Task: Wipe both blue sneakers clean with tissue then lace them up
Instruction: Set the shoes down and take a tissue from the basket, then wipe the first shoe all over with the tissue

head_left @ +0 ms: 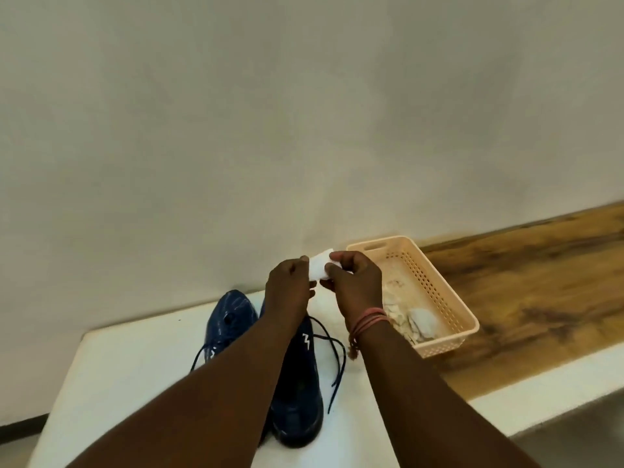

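Note:
Two dark blue sneakers lie side by side on a white table (111, 366). The left sneaker (229, 319) points away from me; the right sneaker (299, 393) is partly hidden under my left forearm, and its loose dark laces (337, 359) trail to the right. Above the shoes' far ends, my left hand (288, 285) and my right hand (354, 282) together pinch a small white tissue (319, 266) between their fingertips. Pink bands circle my right wrist.
A peach plastic basket (439, 288) stands to the right of my hands, with crumpled tissues inside. It sits on a brown wooden surface (540, 282) that runs off to the right. A plain pale wall rises right behind the table.

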